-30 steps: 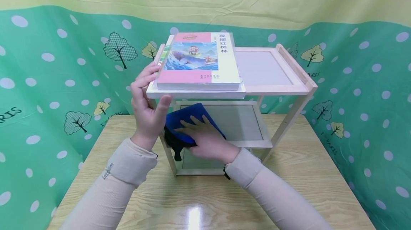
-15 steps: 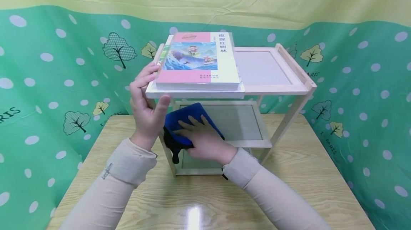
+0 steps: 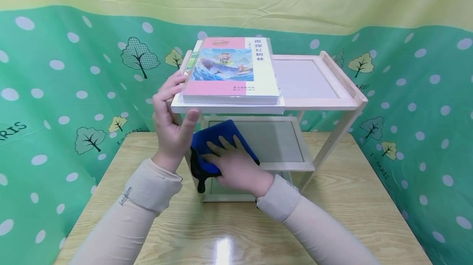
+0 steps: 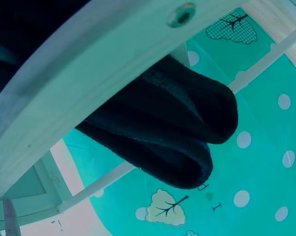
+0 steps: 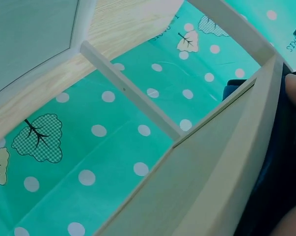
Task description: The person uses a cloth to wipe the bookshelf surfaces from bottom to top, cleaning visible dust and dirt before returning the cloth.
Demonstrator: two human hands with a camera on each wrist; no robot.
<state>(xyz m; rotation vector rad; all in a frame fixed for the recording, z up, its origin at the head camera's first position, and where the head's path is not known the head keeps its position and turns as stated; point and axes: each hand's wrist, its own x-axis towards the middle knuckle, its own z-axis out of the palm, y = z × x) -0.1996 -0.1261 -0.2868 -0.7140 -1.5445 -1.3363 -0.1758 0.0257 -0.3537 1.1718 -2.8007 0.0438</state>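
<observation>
Two stacked books [image 3: 225, 65] lie at the left of the wooden rack's top shelf, the upper one with a pink and white cover. My left hand [image 3: 171, 121] holds the rack [image 3: 321, 104] at its top left front corner, fingers along the books' left side, thumb in front. Below, my right hand [image 3: 240, 166] presses spread fingers on a folded blue and black fabric item [image 3: 216, 137] at the middle shelf's left; its exact kind is unclear. A black end hangs over the shelf's front. The left wrist view shows dark fabric folds [image 4: 162, 132] beyond a wooden rail.
The rack stands on a wood-grain table [image 3: 177, 232]. Its bottom shelf [image 3: 229, 196] is partly hidden by my right arm. A green and yellow patterned curtain [image 3: 74, 92] encloses the back and sides. Beside the books, the top shelf's white panel [image 3: 301, 78] shows.
The fabric item's black hanging end has dropped slightly lower at the shelf's front. My right hand shifts a little with it; my left hand and the books keep their place.
</observation>
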